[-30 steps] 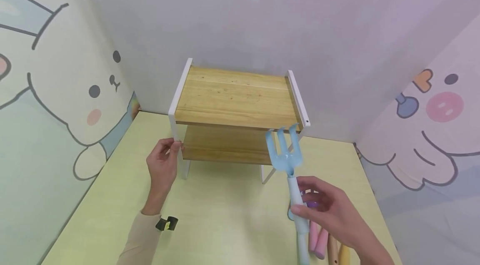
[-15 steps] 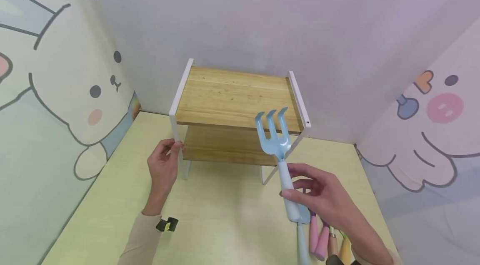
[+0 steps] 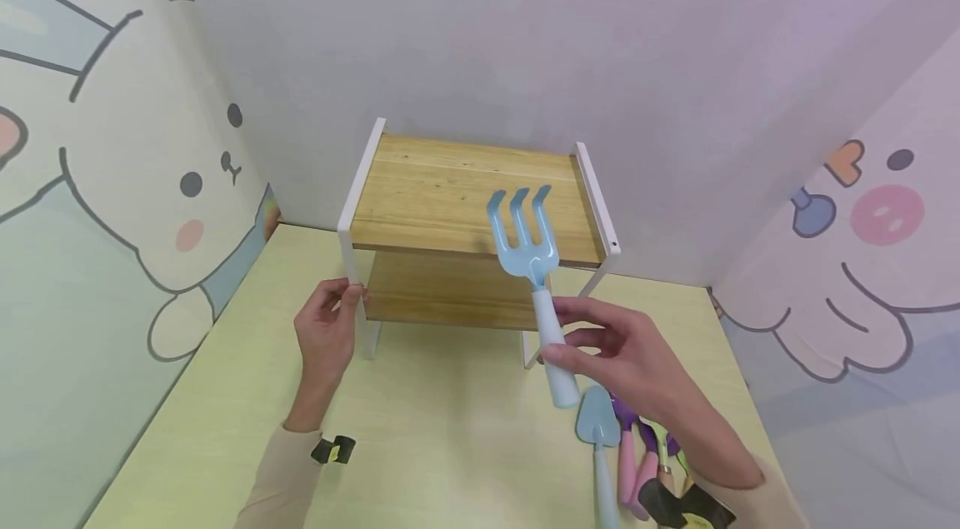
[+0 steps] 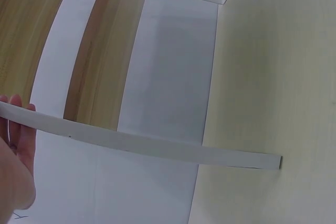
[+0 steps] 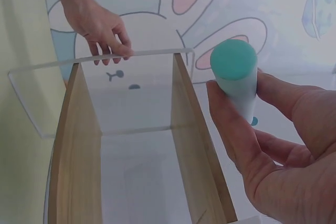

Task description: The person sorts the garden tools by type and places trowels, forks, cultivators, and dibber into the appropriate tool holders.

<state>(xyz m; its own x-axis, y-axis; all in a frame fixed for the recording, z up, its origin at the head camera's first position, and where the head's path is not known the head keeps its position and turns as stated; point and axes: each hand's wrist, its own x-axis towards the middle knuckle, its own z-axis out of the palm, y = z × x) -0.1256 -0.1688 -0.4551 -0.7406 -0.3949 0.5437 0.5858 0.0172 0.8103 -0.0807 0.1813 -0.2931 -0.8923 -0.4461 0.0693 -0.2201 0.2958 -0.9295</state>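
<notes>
My right hand [image 3: 626, 358] holds a light-blue garden hand fork [image 3: 528, 254] by its handle, tines up, in front of a two-tier wooden shelf rack [image 3: 465, 187]. From the head camera the tines overlap the upper board; whether they touch it I cannot tell. The right wrist view shows the round teal butt of the fork handle [image 5: 233, 60] between thumb and fingers. My left hand [image 3: 327, 325] pinches the rack's white left leg [image 3: 352, 262]. In the left wrist view its fingers [image 4: 26, 135] wrap behind that white leg.
On the pale table [image 3: 450, 437], right of the rack, lie a light-blue trowel [image 3: 597, 416] and several tools with pink handles [image 3: 626, 471] and others, partly hidden under the right forearm. A grey wall [image 3: 480, 37] stands behind; cartoon-printed walls flank both sides.
My right hand has carried the hand fork up and leftward, from over the other tools toward the rack's front. The light-blue trowel is now uncovered. My left hand stays on the leg.
</notes>
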